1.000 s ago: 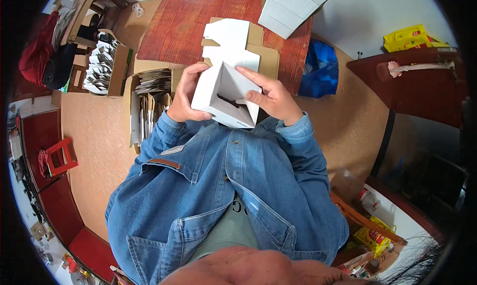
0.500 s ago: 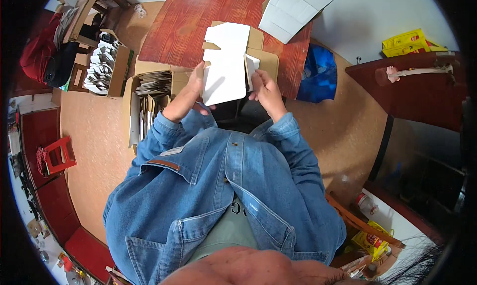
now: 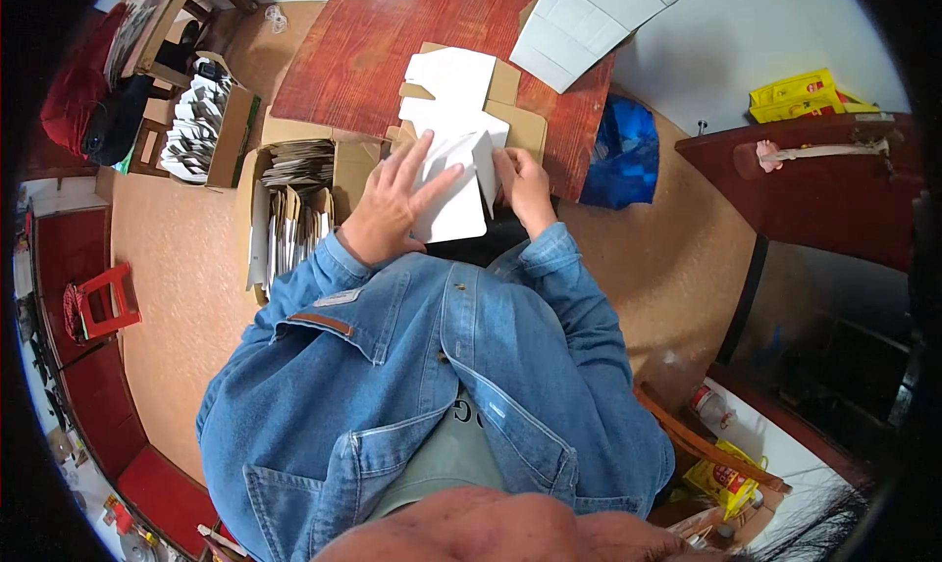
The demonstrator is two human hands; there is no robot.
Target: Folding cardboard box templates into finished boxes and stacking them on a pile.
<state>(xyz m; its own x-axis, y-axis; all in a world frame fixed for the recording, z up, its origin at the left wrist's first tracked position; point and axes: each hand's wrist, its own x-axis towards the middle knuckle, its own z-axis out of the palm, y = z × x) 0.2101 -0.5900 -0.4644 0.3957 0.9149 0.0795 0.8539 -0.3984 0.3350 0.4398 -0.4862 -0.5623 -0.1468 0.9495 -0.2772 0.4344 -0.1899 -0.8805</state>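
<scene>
A partly folded white carton (image 3: 451, 212) tilts over the near edge of the table, one side panel standing up. Across its left part lies my left hand (image 3: 390, 209), open, with fingers stretched out and apart. My right hand (image 3: 527, 186) is closed at the carton's right side, its fingers bent and gripping the raised panel; part of the fingertips is hidden. Beyond the carton, flat white-and-brown carton blanks (image 3: 456, 72) lie on the red wooden table (image 3: 363, 52).
An open cardboard box (image 3: 252, 204) of flat cartons stands left of my arm. Farther left is another filled box (image 3: 233, 135). White cartons (image 3: 579, 27) stand at the table's far right, above a blue bag (image 3: 623, 155). A red stool (image 3: 110, 302) is at left.
The carton has come nearer to me, and a side panel now stands up. My left hand has moved from its left edge onto its top, fingers spread. My right hand stays at its right side.
</scene>
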